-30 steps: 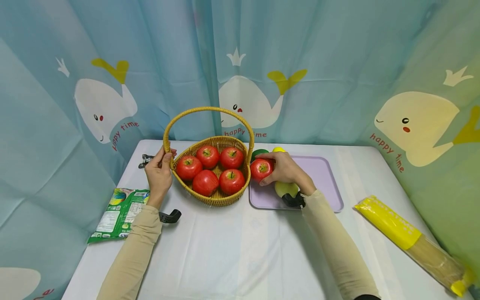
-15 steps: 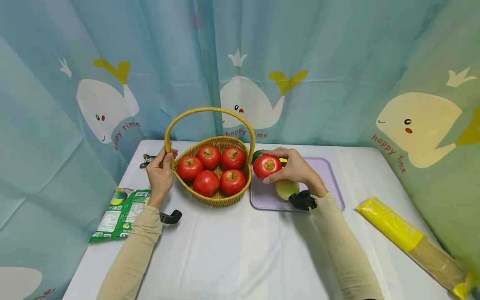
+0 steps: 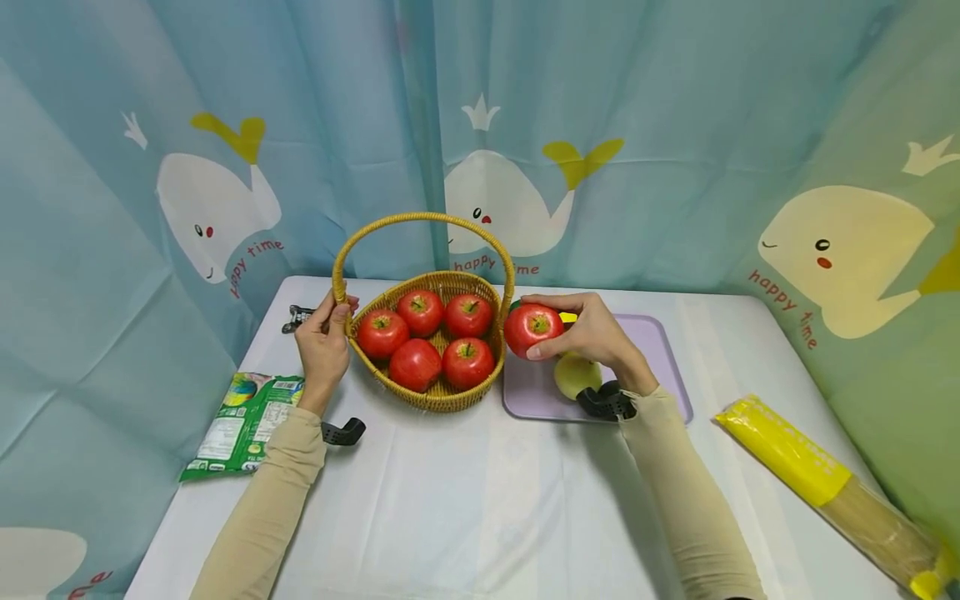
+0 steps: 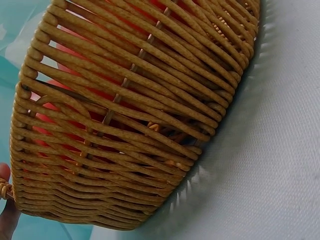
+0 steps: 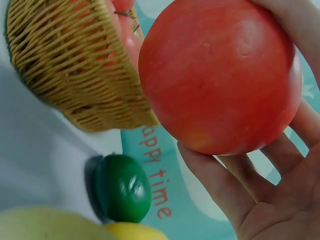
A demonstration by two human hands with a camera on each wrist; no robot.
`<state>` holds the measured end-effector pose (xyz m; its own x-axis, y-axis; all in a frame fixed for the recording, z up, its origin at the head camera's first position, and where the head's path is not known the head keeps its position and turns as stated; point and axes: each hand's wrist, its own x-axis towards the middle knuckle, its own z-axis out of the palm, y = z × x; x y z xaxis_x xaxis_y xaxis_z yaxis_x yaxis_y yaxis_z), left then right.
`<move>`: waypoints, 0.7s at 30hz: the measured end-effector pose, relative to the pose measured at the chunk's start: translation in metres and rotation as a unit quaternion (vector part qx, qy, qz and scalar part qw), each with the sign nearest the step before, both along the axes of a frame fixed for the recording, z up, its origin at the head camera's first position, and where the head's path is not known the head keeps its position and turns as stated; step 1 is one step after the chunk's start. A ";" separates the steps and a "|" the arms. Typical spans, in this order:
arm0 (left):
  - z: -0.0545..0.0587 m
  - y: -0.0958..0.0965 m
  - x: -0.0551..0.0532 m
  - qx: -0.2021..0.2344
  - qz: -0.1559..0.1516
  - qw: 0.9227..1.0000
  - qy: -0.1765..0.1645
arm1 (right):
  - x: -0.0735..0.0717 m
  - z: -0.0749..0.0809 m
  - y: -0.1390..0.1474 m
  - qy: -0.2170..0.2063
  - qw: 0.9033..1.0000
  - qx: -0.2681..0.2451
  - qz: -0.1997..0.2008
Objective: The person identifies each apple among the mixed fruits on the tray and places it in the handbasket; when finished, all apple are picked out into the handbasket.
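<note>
My left hand [image 3: 324, 354] pinches the left foot of the handle on a wicker basket [image 3: 431, 402], which stands on the table. Several red apples [image 3: 415, 365] lie inside it, and the left wrist view shows its woven wall [image 4: 120, 120] close up. Just right of the basket, my right hand [image 3: 600, 335] grips another red apple [image 3: 531, 328] between thumb and fingers, held above a lilac tray [image 3: 651, 358]. Beneath that hand are a pale yellow-green round fruit [image 3: 576, 377], a dark green fruit [image 5: 125, 187] and a partly hidden yellow item [image 5: 137, 231].
A green snack bag [image 3: 243, 425] lies at the left, and a small black item [image 3: 297, 318] sits behind the left hand. On the right is a yellow-and-clear pack of long noodles [image 3: 825, 483]. A curtain with whale prints [image 3: 360, 125] hangs behind the table.
My right hand has raised the apple off the tray area, and the apple looks larger and nearer. The left hand keeps its hold on the basket handle.
</note>
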<state>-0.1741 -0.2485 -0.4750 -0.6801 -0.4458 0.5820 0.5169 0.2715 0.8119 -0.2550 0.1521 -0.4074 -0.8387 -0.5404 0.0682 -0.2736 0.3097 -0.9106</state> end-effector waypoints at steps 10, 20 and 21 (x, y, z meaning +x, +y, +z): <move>-0.003 -0.001 -0.003 -0.002 0.009 1.000 -0.009 | 0.006 0.019 -0.012 -0.011 0.998 -0.063 0.014; -0.001 0.000 -0.002 0.001 0.002 1.000 -0.006 | 0.010 0.023 -0.031 -0.013 0.991 -0.102 0.088; -0.002 0.000 -0.002 0.001 0.002 1.000 -0.007 | 0.011 0.023 -0.034 -0.012 0.991 -0.102 0.090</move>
<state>-0.1758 -0.2490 -0.4767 -0.6860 -0.4502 0.5717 0.5049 0.2713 0.8195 -0.2442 0.1182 -0.3846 -0.7324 -0.6584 0.1735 -0.2861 0.0663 -0.9559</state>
